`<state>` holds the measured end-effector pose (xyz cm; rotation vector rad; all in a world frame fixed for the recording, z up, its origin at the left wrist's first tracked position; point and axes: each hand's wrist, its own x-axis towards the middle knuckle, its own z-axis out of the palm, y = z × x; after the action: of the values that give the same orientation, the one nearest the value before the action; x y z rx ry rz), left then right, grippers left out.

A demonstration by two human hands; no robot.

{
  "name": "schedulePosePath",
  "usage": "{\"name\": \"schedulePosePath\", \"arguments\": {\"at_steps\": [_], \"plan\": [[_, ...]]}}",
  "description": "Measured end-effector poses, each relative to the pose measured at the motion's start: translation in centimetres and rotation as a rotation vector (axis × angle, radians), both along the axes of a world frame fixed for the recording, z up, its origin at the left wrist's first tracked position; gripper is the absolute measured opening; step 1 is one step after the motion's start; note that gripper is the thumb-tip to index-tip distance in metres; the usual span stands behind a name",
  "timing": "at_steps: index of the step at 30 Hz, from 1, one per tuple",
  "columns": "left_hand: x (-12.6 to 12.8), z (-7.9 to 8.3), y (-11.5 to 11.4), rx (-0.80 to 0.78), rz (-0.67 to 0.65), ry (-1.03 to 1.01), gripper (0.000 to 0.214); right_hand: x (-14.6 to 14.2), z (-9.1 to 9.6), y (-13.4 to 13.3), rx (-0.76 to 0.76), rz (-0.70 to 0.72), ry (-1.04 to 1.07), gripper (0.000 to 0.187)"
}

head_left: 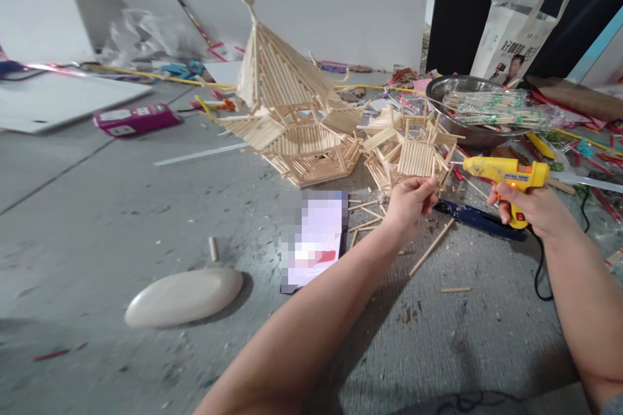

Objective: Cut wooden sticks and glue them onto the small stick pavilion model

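Observation:
In the head view my right hand (pixel 528 204) grips a yellow hot glue gun (pixel 506 172), its nozzle pointing left. The nozzle tip is close to the right side of a small wooden stick structure (pixel 417 157). My left hand (pixel 413 202) is closed in a pinch at the front of that structure; what its fingers hold is hidden. To the left stands a larger stick pavilion (pixel 292 117) with a steep pointed roof. Dark blue pliers (pixel 487 217) lie on the floor between and below my hands. Loose sticks (pixel 432 248) lie nearby.
A phone (pixel 316 240), partly blurred, lies left of my left forearm. A smooth pale oval object (pixel 185 297) is at lower left. Behind are a purple box (pixel 137 120), a metal bowl (pixel 438 87) with bagged sticks, and a white tote bag (pixel 516 32). The gun's black cord (pixel 539 266) trails down.

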<state>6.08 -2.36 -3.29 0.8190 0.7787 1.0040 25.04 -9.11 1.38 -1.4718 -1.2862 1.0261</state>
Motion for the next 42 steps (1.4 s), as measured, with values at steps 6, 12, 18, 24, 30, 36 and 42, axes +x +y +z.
{"name": "schedulePosePath", "arguments": {"at_steps": [6,12,18,24,30,36,42], "plan": [[0.3,0.1,0.1,-0.042,-0.022,-0.045,0.024,0.2,0.0,0.0,0.002,-0.017,-0.036,0.036],[0.4,0.2,0.2,-0.1,-0.021,-0.103,0.025,0.1,0.0,0.1,-0.02,-0.013,-0.03,0.036],[0.5,0.5,0.1,-0.131,0.005,-0.117,0.021,-0.1,0.2,0.0,-0.01,-0.015,-0.013,0.034],[0.7,0.6,-0.1,-0.107,0.048,-0.087,0.021,-0.9,0.0,0.3,0.028,-0.045,0.032,0.033],[0.7,0.7,-0.1,-0.113,0.064,-0.075,0.02,-2.5,-0.6,1.3,0.056,-0.086,-0.018,0.034],[0.7,0.6,0.1,-0.107,0.049,-0.069,0.02,-2.5,-1.6,1.9,0.042,-0.08,-0.153,0.034],[0.7,0.5,0.1,-0.095,0.036,-0.081,0.02,-2.5,-1.9,2.0,0.042,-0.075,-0.183,0.037]]}}
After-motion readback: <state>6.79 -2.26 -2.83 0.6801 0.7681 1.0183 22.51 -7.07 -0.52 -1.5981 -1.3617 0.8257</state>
